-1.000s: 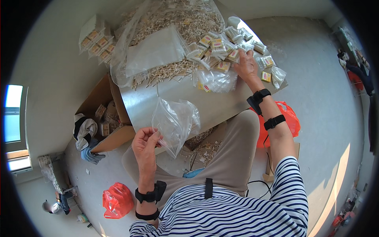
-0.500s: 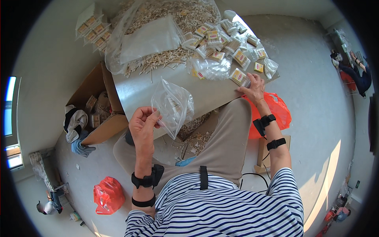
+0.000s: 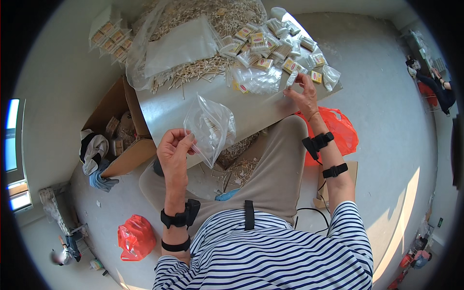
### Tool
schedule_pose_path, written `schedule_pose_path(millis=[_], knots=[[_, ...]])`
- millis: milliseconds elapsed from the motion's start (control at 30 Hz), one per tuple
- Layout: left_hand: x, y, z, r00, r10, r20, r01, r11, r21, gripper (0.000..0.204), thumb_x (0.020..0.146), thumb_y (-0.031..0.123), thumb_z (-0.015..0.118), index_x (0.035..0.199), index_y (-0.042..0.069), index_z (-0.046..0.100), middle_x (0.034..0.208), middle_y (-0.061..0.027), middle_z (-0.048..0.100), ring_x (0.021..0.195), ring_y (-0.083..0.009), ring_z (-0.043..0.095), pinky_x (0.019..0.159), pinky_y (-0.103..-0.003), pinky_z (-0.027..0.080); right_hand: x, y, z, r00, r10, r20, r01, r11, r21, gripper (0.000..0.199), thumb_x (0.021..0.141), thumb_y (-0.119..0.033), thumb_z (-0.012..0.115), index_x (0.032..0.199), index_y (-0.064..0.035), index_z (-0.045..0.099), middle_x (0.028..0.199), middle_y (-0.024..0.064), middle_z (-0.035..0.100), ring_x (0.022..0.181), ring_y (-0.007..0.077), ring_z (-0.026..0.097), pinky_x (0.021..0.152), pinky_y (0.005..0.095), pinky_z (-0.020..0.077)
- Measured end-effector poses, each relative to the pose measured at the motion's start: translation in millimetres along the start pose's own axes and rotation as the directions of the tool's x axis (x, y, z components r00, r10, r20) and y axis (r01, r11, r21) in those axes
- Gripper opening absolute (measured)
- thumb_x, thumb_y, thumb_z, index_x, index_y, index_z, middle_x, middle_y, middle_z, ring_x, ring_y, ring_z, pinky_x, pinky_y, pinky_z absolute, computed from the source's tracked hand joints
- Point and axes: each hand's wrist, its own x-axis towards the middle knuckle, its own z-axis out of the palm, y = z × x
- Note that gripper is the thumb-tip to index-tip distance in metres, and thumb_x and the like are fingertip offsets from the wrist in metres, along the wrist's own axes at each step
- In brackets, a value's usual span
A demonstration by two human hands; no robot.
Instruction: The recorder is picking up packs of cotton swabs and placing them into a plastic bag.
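The left hand (image 3: 174,149) pinches a clear bag (image 3: 212,126) at the near edge of the table (image 3: 166,108); rightward, the right hand (image 3: 303,96) clamps a swab packet (image 3: 291,79) near the far packet pile (image 3: 259,42)

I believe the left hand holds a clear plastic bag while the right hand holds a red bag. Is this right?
Not quite: the head view shows the right hand holding a small packet instead. The left hand does hold a clear plastic bag.

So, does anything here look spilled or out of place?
Somewhat: loose cotton swabs straggle off the big heap onto the metal table, as if spilled. Also, a cardboard box has cloths draped untidily at its edge.
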Motion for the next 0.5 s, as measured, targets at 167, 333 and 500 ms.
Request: schedule_pose_path(millis=[167, 333, 500], knots=[[0, 0, 9, 1.000, -0.005, 0.026, 0.005, 1.000, -0.004, 0.011, 0.091, 0.007, 0.065, 0.099, 0.001, 0.064, 0.082, -0.0039, 0.067, 0.066, -0.0079, 0.061, 0.061, -0.021, 0.047, -9, 31, 3, 0.999, -0.021, 0.042, 0.029, 0.979, -0.202, 0.055, 0.061, -0.013, 0.079, 0.112, -0.0045, 0.059, 0.104, 0.0105, 0.061, 0.098, 0.0304, 0.055, 0.090, 0.0400, 0.0460], [0, 2, 6, 1.000, 0.004, 0.006, -0.004, 1.000, 0.007, 0.010, 0.091, 0.007, 0.065, 0.099, 0.001, 0.064, 0.081, -0.0042, 0.067, 0.066, -0.0082, 0.061, 0.060, -0.021, 0.047, -4, 13, 5, 0.994, -0.083, 0.066, 0.093, 0.980, -0.178, 0.055, 0.062, -0.011, 0.077, 0.113, -0.0041, 0.059, 0.103, 0.0115, 0.063, 0.098, 0.0316, 0.055, 0.090, 0.0404, 0.0464], [1, 2, 7, 1.000, 0.006, 0.008, -0.006, 1.000, 0.000, 0.010, 0.091, 0.007, 0.065, 0.099, 0.001, 0.064, 0.081, -0.0043, 0.067, 0.065, -0.0084, 0.062, 0.060, -0.021, 0.047, -5, -1, -6, 0.977, -0.208, 0.048, 0.211, 0.910, -0.357, 0.054, 0.063, -0.013, 0.078, 0.112, -0.0027, 0.059, 0.102, 0.0115, 0.063, 0.100, 0.0321, 0.056, 0.091, 0.0402, 0.0461]])
